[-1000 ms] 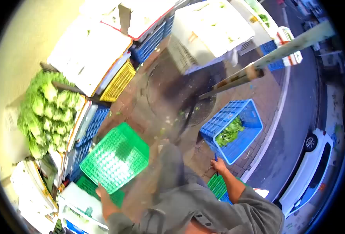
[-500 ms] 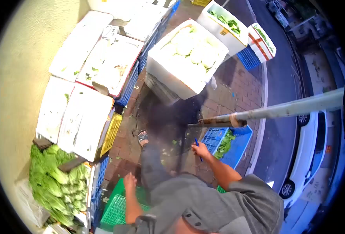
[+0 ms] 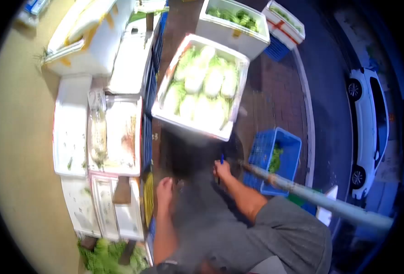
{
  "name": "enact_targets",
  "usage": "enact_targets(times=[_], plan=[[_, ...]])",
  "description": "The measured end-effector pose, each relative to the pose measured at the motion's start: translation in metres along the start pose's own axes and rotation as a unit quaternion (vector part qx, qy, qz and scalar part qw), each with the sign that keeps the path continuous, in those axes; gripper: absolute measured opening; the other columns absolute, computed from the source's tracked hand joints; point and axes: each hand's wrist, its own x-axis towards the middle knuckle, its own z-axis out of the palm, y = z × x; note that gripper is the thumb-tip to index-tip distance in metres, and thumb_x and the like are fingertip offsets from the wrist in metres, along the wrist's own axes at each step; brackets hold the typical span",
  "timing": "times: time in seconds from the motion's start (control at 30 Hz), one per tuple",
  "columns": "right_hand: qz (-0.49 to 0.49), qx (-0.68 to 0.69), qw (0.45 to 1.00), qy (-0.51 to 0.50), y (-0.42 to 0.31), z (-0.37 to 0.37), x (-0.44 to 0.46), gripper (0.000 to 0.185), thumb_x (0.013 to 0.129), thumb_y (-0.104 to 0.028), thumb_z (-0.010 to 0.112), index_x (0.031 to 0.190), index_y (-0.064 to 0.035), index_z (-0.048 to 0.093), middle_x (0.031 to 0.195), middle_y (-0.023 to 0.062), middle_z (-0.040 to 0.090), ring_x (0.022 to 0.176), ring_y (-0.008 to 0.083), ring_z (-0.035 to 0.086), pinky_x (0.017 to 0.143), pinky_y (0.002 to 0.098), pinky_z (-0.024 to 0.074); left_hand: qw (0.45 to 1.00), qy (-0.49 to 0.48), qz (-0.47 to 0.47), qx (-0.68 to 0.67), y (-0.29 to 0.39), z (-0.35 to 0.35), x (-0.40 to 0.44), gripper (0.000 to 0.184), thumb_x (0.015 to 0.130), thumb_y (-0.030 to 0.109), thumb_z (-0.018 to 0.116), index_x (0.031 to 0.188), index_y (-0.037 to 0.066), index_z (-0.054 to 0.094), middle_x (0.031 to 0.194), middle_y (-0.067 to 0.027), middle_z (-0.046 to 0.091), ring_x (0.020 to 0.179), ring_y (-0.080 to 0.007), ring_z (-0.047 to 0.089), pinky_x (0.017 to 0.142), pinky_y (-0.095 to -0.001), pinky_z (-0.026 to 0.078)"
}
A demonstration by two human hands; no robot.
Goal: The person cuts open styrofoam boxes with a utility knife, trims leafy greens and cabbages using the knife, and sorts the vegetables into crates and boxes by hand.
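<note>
My right hand (image 3: 221, 170) is closed around a slim blue pen (image 3: 221, 159), which sticks up above the fingers. My left hand (image 3: 164, 188) hangs in front of my body, its fingers curled together with nothing visible in them. Beyond both hands stands a white foam box (image 3: 165, 114) filled with pale green Chinese cabbages (image 3: 195, 82); neither hand touches it. To the right of my right hand sits a blue crate (image 3: 291, 141) with some green leaves (image 3: 275, 159) in it.
White foam trays (image 3: 72, 123) line the wall on the left, one holding a wrapped long item (image 3: 99, 132). Leafy greens (image 3: 108, 255) lie at the lower left. A foam box of greens (image 3: 229, 39) stands farther ahead. A metal pole (image 3: 311, 198) slants at right; a white car (image 3: 368, 132) is on the road.
I have moved forward, so the cabbage box and trays appear nearer and the view has turned. The pen is still in my right hand. The green crate by my left hand has gone from view.
</note>
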Motion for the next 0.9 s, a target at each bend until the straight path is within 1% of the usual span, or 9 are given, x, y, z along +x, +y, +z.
enact_targets(times=[0.13,0.27,0.3,0.4,0.5,0.63,0.7,0.83,0.9], plan=[[0.082,0.262,0.961,0.025,0.014,-0.02,0.085,0.012,0.093,-0.017,0.061,0.094,-0.0108,0.05,0.061,0.0044,0.051,0.043,0.0173,0.05,0.037,0.0315,0.0363,0.997,0.051,-0.004,-0.064,0.053,0.024,0.063,0.024,0.094,0.018,0.064,0.111,0.0,0.063,0.087,-0.0044,0.065,0.074,-0.0117,0.06,0.066,-0.0245,0.05],[0.097,0.111,0.974,0.174,-0.048,-0.033,0.081,0.015,0.094,-0.023,0.06,0.095,-0.0126,0.05,0.064,0.0054,0.051,0.043,0.0196,0.05,0.037,0.0338,0.036,0.993,0.07,0.077,0.051,0.096,0.041,0.111,0.025,0.091,0.017,0.067,0.108,-0.002,0.065,0.09,-0.006,0.066,0.077,-0.0134,0.062,0.071,-0.0269,0.051],[0.097,0.278,0.952,0.087,-0.013,-0.061,0.117,0.016,0.094,-0.024,0.061,0.096,-0.0118,0.051,0.066,0.0064,0.053,0.044,0.0206,0.052,0.038,0.0351,0.0377,0.987,0.089,0.111,0.077,0.104,0.044,0.127,0.026,0.091,0.017,0.067,0.108,-0.002,0.065,0.09,-0.0063,0.066,0.078,-0.0141,0.062,0.072,-0.0274,0.051],[0.138,0.144,0.963,0.18,-0.056,-0.069,0.109,0.019,0.094,-0.024,0.062,0.103,-0.0121,0.051,0.069,0.0068,0.054,0.048,0.0226,0.054,0.042,0.0405,0.0397,0.973,0.123,0.155,0.121,0.132,0.051,0.17,0.028,0.091,0.018,0.066,0.109,-0.003,0.065,0.093,-0.0088,0.068,0.084,-0.0169,0.063,0.076,-0.0292,0.051],[0.138,0.166,0.954,0.208,-0.06,-0.093,0.119,0.02,0.096,-0.027,0.061,0.107,-0.0117,0.053,0.072,0.0049,0.054,0.053,0.022,0.055,0.049,0.0413,0.0432,0.971,0.098,0.155,0.154,0.176,0.06,0.216,0.035,0.093,0.025,0.063,0.114,-0.004,0.063,0.11,-0.0224,0.068,0.104,-0.0345,0.065,0.093,-0.0415,0.05],[0.13,0.142,0.946,0.261,-0.074,-0.114,0.11,0.018,0.094,-0.023,0.063,0.098,-0.0068,0.057,0.07,0.0057,0.057,0.051,0.0198,0.056,0.044,0.0362,0.0417,0.946,0.121,0.234,0.191,0.214,0.072,0.278,0.035,0.091,0.021,0.066,0.115,-0.004,0.062,0.102,-0.0167,0.068,0.093,-0.0248,0.064,0.085,-0.0339,0.05],[0.12,0.135,0.942,0.283,-0.072,-0.126,0.125,0.019,0.093,-0.021,0.064,0.096,-0.004,0.057,0.07,0.007,0.058,0.05,0.0197,0.057,0.042,0.036,0.0418,0.949,0.087,0.197,0.231,0.279,0.086,0.267,0.048,0.092,0.026,0.061,0.123,-0.01,0.056,0.117,-0.0287,0.062,0.11,-0.0401,0.06,0.096,-0.0425,0.046],[0.072,0.079,0.944,0.312,-0.056,-0.151,0.165,0.024,0.09,-0.021,0.065,0.096,0.0012,0.058,0.073,0.0131,0.06,0.05,0.0208,0.057,0.043,0.0403,0.0446,0.935,0.096,0.142,0.309,0.262,0.092,0.333,0.056,0.09,0.033,0.064,0.128,-0.007,0.053,0.12,-0.0287,0.061,0.112,-0.041,0.059,0.097,-0.0436,0.045],[0.032,-0.064,0.911,0.405,-0.022,-0.166,0.207,0.034,0.087,-0.024,0.069,0.099,0.0066,0.06,0.085,0.0187,0.065,0.072,0.03,0.062,0.064,0.044,0.0496,0.922,0.129,0.134,0.34,0.227,0.09,0.37,0.058,0.094,0.036,0.061,0.133,-0.006,0.049,0.124,-0.0294,0.059,0.116,-0.0404,0.058,0.099,-0.0418,0.044]])
